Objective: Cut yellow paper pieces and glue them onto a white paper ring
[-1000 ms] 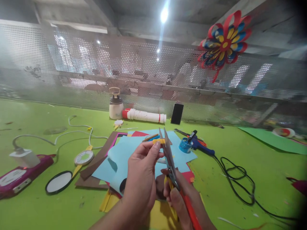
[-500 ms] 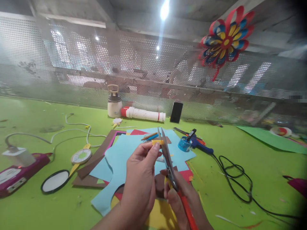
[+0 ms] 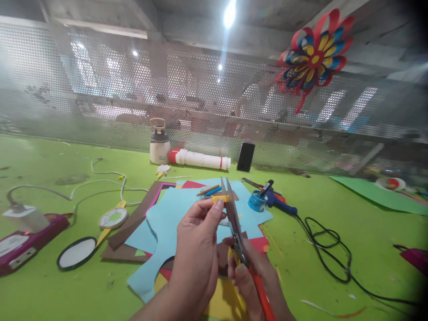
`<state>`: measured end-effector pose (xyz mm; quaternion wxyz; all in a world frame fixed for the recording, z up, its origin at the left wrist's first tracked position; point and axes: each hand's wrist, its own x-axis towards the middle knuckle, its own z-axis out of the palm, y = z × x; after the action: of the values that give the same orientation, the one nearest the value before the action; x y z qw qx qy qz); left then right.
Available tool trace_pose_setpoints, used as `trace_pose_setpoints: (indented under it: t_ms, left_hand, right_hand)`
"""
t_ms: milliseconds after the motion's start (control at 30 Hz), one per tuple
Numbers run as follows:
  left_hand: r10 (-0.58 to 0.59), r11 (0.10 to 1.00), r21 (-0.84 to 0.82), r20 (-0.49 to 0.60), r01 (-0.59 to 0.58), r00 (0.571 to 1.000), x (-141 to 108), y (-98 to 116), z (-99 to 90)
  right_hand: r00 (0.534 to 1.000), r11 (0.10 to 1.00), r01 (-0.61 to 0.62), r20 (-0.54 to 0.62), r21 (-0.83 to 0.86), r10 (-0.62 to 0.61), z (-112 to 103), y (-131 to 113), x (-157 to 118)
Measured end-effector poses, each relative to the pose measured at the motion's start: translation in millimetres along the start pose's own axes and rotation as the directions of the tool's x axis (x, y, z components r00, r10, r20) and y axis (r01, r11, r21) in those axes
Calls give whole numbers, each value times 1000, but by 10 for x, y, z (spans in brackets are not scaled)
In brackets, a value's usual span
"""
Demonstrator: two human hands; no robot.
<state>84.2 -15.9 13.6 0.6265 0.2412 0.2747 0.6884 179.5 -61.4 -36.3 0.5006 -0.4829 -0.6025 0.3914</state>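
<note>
My left hand pinches a small yellow paper piece between thumb and fingertips. In my right hand is a pair of scissors with one red and one yellow handle. Their blades point away from me, slightly apart, and the yellow piece reaches in to the blades. I cannot tell whether they touch it. Beneath both hands lie light blue paper sheets, with brown, red and yellow paper partly covered by my hands.
Blue tape and a blue-handled glue gun with a black cord stand right of the paper. A purple power strip and a round white disc lie left. Behind are a sprayer bottle, a white tube and a phone.
Almost everything stays in place. The scissors and my right hand shift very slightly, and the yellow piece sits a touch further right.
</note>
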Motion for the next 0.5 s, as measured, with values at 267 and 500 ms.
trace_pose_setpoints:
  t_ms: [267, 500]
  left_hand:
    - [-8, 1000, 12, -20, 8, 1000, 16, -17, -7]
    - [-13, 1000, 18, -1, 13, 1000, 22, -16, -42]
  right_hand:
    - [999, 999, -50, -11, 6, 50, -5, -12, -27]
    - [1000, 1000, -18, -17, 16, 18, -26, 40, -26]
